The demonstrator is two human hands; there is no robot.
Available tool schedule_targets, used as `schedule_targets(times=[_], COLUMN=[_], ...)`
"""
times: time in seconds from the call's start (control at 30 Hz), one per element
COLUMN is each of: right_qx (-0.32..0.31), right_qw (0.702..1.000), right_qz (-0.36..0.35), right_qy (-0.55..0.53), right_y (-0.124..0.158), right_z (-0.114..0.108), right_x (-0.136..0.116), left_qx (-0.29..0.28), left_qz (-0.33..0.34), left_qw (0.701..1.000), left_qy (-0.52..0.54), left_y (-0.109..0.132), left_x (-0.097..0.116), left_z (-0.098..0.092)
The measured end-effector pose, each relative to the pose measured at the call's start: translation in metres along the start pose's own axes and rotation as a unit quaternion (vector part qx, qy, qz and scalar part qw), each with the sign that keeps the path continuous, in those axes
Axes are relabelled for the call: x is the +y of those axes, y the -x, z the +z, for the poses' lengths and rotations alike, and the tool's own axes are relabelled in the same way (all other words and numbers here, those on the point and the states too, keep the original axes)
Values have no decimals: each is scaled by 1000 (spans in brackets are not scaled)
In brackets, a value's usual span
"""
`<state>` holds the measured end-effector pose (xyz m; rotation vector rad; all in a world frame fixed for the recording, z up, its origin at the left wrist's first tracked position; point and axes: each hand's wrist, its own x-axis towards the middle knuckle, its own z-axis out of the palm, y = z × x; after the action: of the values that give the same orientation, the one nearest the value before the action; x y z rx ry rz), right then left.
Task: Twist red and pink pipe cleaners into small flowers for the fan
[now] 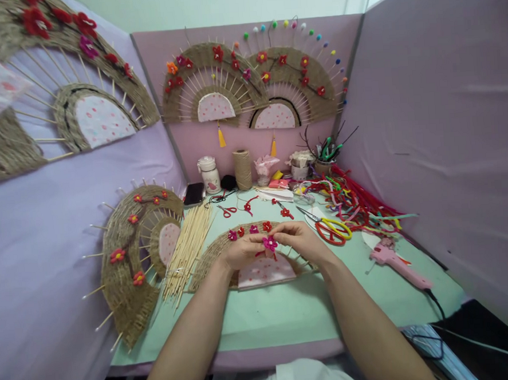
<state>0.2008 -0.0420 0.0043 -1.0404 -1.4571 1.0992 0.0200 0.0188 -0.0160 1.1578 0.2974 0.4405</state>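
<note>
Between my two hands is a small magenta pipe-cleaner flower (270,244) with a pale centre. My left hand (247,251) pinches it from the left, fingers closed. From the right, the fingertips of my right hand (299,240) close on its edge. Both hands are over a twine-wrapped fan (215,255) lying on the table, which has a dotted pink-and-white half-round panel (265,272) at its base. Red and magenta flowers (253,229) sit along the fan's upper rim. My hands hide part of its middle.
Bamboo sticks (188,245) lie left of the fan. Red-and-yellow scissors (331,231), a pink glue gun (398,266) and a heap of pipe cleaners (358,198) are on the right. Small red scissors (226,211), a twine spool (242,170) and a phone (194,194) stand or lie behind.
</note>
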Motion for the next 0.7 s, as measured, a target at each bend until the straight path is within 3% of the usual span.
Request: schedule_targets(times=[0.13,0.33,0.7], right_qx=[-23,-43,-34], right_qw=[999,997,999], right_qz=[34,44,4], right_qy=[-33,-45,-33], right_y=[1,0,4], right_z=[-3,-3,4], right_x=[2,5,-2], left_qx=[3,3,-76], left_qz=[-26,-39,-4], left_qw=[999,998,991], left_qy=[-21,48,113], left_y=[0,0,0], left_x=[0,-3,-7], left_z=[-3,-1,5])
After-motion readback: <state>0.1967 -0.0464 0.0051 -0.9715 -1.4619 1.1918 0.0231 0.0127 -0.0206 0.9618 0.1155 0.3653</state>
